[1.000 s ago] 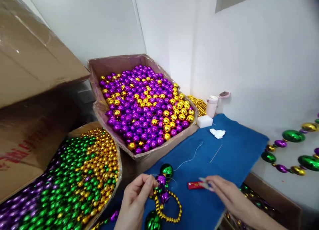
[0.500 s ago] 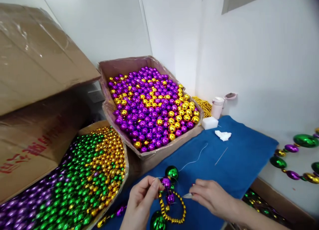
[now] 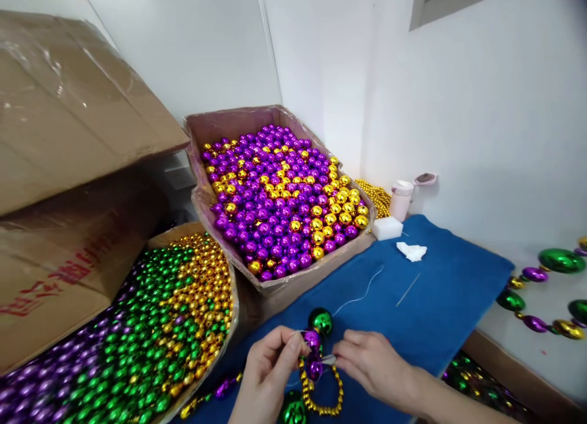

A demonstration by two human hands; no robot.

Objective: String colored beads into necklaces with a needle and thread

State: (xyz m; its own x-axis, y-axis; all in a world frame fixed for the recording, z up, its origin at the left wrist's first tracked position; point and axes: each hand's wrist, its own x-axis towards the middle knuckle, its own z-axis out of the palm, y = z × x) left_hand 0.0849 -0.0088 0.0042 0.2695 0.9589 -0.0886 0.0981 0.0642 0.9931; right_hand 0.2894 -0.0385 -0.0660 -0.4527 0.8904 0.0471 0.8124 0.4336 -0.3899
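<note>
My left hand (image 3: 275, 369) pinches thumb to forefinger at a thin thread beside a shiny purple bead (image 3: 312, 339). A large green bead (image 3: 320, 322) lies just above it, and a second purple bead (image 3: 315, 370) below. From there hangs a loop of small gold beads (image 3: 324, 410); another large green bead (image 3: 293, 409) is near the bottom edge. My right hand (image 3: 367, 363) is closed on a small pointed metal tool (image 3: 328, 360), whose tip reaches the beads by my left fingers. My fingers hide the tool's handle, so its exact kind cannot be made out.
A blue cloth (image 3: 440, 271) covers the table, with white thread (image 3: 362, 297), a needle-like rod (image 3: 408, 289), crumpled white paper (image 3: 411, 251), a white block (image 3: 387, 228) and a pink container (image 3: 401, 199). Boxes of purple-gold (image 3: 270, 283) and mixed beads (image 3: 235, 314) stand left. A bead garland (image 3: 562, 260) hangs right.
My right hand has moved left, bringing the metal tool's tip from beside the gold loop to the purple beads. My left hand has shifted slightly right with the beads.
</note>
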